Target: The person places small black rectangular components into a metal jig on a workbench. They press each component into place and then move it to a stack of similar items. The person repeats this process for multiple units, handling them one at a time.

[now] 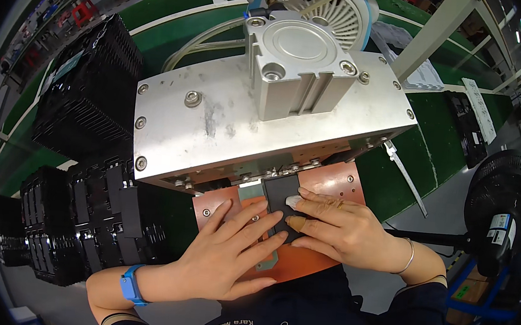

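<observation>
A flat black rectangular piece [279, 192] lies in the copper-coloured fixture [334, 181], its far end close to the underside of a silver pneumatic press [214, 127]. My left hand [216, 262] stretches over the fixture's left part with fingers spread, their tips near or on the piece's left edge. At the right edge, my right hand [348, 232] grips the piece between bent fingers and thumb. One of its fingertips wears a white finger cot and another a tan one. The fingers cover part of the piece's near half.
Stacked black plastic trays [85, 89] stand on the green bench at left, with more black trays [105, 210] nearer. A white fan [325, 12] sits behind the press. A black fan [501, 204] stands at right, near a metal post [438, 38].
</observation>
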Available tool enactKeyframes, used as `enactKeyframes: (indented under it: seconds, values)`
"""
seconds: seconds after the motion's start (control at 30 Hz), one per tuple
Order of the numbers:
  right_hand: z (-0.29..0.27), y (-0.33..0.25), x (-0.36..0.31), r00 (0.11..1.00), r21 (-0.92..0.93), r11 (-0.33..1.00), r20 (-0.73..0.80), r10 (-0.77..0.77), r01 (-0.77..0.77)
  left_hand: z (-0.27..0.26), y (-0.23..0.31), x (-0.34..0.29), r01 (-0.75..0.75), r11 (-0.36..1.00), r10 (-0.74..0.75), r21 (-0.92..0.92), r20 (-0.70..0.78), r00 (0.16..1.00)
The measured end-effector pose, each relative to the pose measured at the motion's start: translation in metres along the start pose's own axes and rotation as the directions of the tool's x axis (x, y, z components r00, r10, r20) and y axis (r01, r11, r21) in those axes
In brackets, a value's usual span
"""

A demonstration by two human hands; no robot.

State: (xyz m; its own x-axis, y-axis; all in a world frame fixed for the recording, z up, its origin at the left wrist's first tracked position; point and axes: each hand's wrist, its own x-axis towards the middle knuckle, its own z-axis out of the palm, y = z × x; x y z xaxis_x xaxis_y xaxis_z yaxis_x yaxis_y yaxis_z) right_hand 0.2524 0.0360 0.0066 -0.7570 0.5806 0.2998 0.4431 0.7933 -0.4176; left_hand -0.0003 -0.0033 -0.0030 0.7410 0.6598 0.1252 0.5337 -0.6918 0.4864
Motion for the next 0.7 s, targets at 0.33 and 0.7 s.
enactKeyframes:
  seconds: [0.33, 0.7]
  values:
    - [-0.009, -0.019, 0.004, 0.898, 0.927, 0.153, 0.276, 0.342, -0.343, -0.005, 0.002, 0.001, -0.028, 1.000, 0.028, 0.000, -0.068, 0.997]
    - [-0.007, -0.023, 0.021, 0.824, 0.865, 0.324, 0.161, 0.543, -0.382, -0.022, 0.017, -0.003, 0.155, 0.680, -0.437, -0.717, -0.226, 0.871]
